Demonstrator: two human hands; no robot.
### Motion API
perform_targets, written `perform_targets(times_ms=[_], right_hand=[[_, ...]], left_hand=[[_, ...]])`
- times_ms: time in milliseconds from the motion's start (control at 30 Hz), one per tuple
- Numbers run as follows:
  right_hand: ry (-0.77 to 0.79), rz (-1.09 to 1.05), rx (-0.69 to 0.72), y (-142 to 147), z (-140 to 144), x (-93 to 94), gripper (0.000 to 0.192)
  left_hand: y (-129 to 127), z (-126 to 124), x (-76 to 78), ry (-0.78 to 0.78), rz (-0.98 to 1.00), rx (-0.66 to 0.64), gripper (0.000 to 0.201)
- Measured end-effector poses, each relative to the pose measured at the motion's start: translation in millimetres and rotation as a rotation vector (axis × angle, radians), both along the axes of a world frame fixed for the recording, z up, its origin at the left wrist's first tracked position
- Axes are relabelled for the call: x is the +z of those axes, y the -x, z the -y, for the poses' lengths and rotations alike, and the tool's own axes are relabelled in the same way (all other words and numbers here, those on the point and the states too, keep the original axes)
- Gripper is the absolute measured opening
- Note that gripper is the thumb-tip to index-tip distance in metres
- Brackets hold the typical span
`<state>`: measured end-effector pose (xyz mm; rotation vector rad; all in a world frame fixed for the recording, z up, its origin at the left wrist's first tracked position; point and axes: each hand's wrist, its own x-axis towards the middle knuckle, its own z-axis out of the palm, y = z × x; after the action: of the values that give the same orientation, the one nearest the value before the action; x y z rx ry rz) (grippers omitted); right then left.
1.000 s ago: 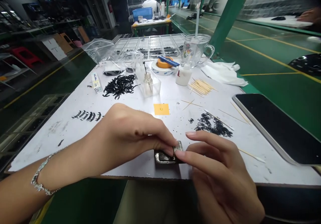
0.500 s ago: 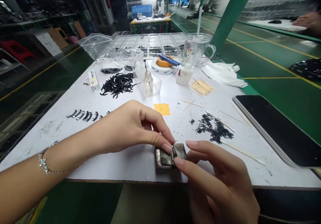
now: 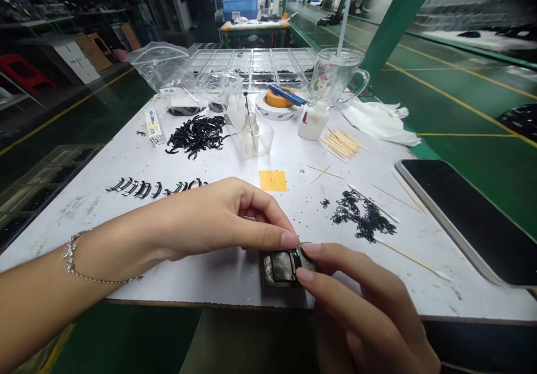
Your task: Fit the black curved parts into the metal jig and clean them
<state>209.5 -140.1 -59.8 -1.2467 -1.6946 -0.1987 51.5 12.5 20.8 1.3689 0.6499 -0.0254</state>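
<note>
A small grey metal block [image 3: 280, 268] lies near the front edge of the white table [image 3: 210, 273]. A small black curved part [image 3: 297, 259] rests on the block's right end. My left hand [image 3: 218, 217] and my right hand [image 3: 356, 301] meet over it, and their fingertips pinch this part from both sides. A silver bracelet [image 3: 78, 259] hangs on my left wrist. A row of black curved parts [image 3: 145, 188] is laid out behind my left hand.
A heap of black curved parts [image 3: 195, 135], a pile of tiny black rings [image 3: 363, 218], toothpicks [image 3: 342, 143], a glue bottle in a clear box [image 3: 250, 131], tape rolls [image 3: 279, 105], a glass mug [image 3: 335, 77], plastic bags [image 3: 168, 77], compartment trays [image 3: 255, 66], a yellow sticker [image 3: 272, 180], a phone [image 3: 470, 217].
The view has shifted a little. My fingertips have closed in on the black part at the block's right end; the right hand slid slightly forward and down.
</note>
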Motion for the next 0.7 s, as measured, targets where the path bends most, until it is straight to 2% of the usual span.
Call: perform_targets(times_ms=[100,167,267,333,467,567,700], right_hand=[[-0.089,0.069,-0.033,2,-2,-2.0,0.038],[-0.137,0.099,-0.075,6,-5,-3.6,0.036],[-0.102,0.076,-0.146,11,-8,-6.2,0.039],[-0.125,0.095,-0.153,11,-8,-7.6,0.038],[-0.15,0.133,-0.105,7,-7,-6.3,0.033],[-0.07,0.03,-0.051,6,-4,-2.7,0.039],[-0.059,-0.021,-0.017,6,-5,-1.3,0.046]], left_hand=[[0,3,0.6,-0.05,0.02,-0.011,0.011],[1,6,2.9,-0.161,0.013,-0.021,0.014],[6,12,7.7,-0.383,0.002,-0.031,0.013],[10,16,8.6,-0.479,0.001,-0.031,0.012],[15,26,-1.6,-0.425,0.0,-0.041,0.038],[14,32,-13.8,-0.393,0.086,0.033,0.033],[11,38,-21.9,-0.464,0.192,0.074,0.031]])
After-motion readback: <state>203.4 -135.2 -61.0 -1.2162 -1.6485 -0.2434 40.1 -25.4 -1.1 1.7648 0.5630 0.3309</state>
